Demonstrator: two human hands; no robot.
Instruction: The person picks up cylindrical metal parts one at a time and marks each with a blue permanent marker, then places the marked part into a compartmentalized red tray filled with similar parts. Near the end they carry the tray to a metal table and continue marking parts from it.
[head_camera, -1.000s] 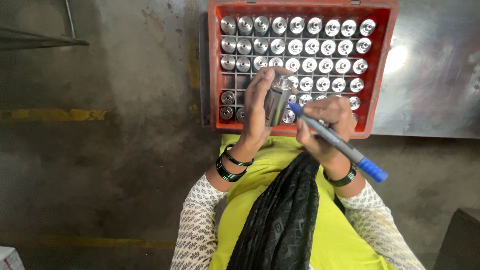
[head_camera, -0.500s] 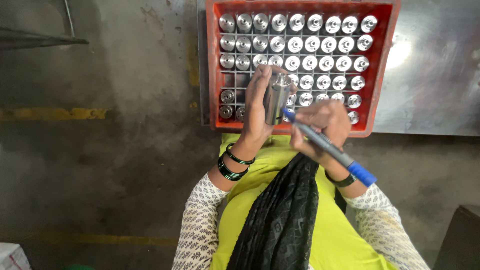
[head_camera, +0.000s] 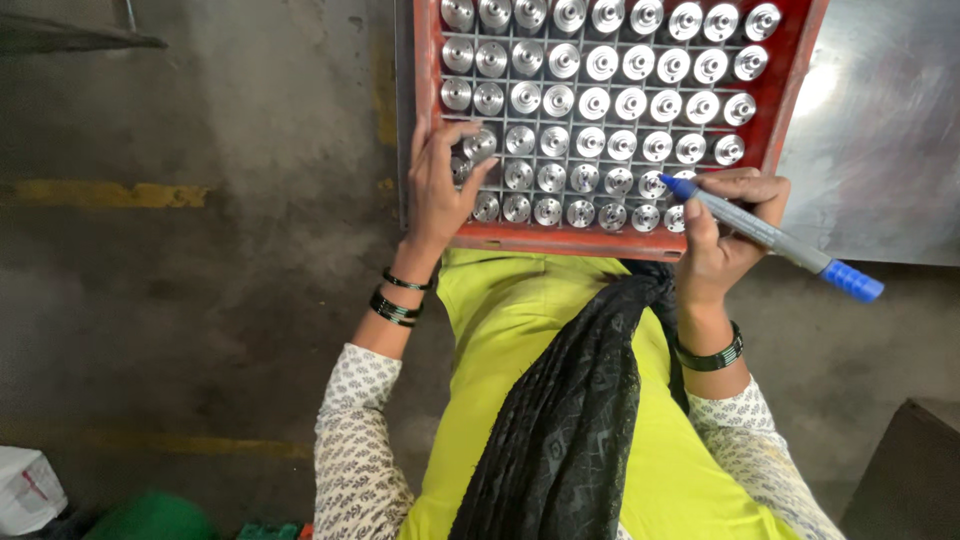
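Head view, looking down. Red crate (head_camera: 800, 70), gridded, filled with upright silver metal cylinders (head_camera: 600, 100) in rows, one per cell. Left hand (head_camera: 437, 195) at the crate's near left corner, fingers spread and curled over one metal cylinder (head_camera: 480, 145) seated in the left columns; fingertips touch its top, grip loose, not lifting. Right hand (head_camera: 725, 240) at the crate's near right edge, closed on a blue marker (head_camera: 770, 237), grey barrel, blue cap end pointing right and away from the crate, tip just above the nearest row. Grey concrete floor (head_camera: 200, 300) to the left; metal sheet (head_camera: 880, 150) to the right of the crate.
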